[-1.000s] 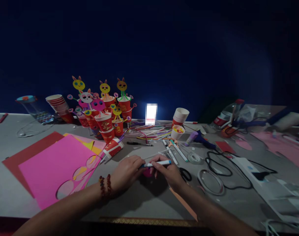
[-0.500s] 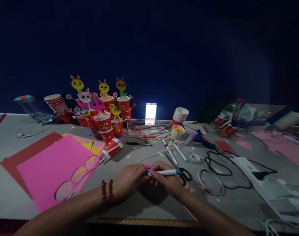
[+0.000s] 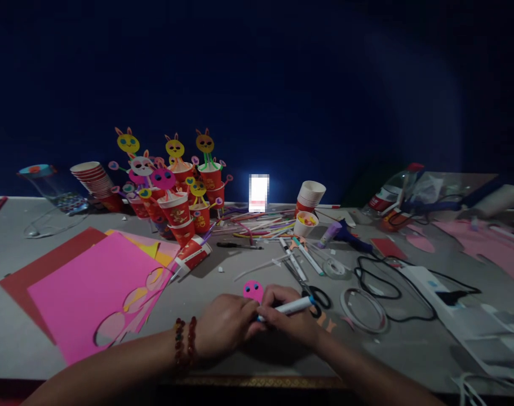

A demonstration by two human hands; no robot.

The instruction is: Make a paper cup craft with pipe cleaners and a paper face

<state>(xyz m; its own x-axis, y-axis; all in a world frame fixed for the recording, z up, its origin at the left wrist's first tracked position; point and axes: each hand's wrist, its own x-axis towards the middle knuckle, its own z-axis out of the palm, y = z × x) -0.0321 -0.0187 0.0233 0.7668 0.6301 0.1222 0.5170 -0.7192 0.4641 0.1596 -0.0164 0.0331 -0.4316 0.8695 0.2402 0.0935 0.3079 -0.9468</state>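
Observation:
Between my hands is a round pink paper face (image 3: 253, 290) with two blue-and-dark eyes, its lower part hidden by my fingers. My left hand (image 3: 228, 321), with beaded bracelets at the wrist, is closed on the paper face. My right hand (image 3: 291, 321) grips a white marker (image 3: 294, 305) with a blue end, tilted up to the right. The marker's tip end lies close to my left fingers, just below the face. Scissors (image 3: 321, 301) with black handles lie right behind my right hand.
Pink paper sheets (image 3: 96, 287) lie at left. Behind them stand red paper cups (image 3: 174, 210) with paper animal faces. Pipe cleaners (image 3: 261, 225), markers (image 3: 308, 256), a tape roll (image 3: 336, 269), a ring-shaped roll (image 3: 364, 310) and a black cord (image 3: 409, 320) spread across the middle and right.
The paper face has come into fuller view above my fingers, showing both eyes. My hands have shifted slightly lower, and the marker now slants more upward to the right.

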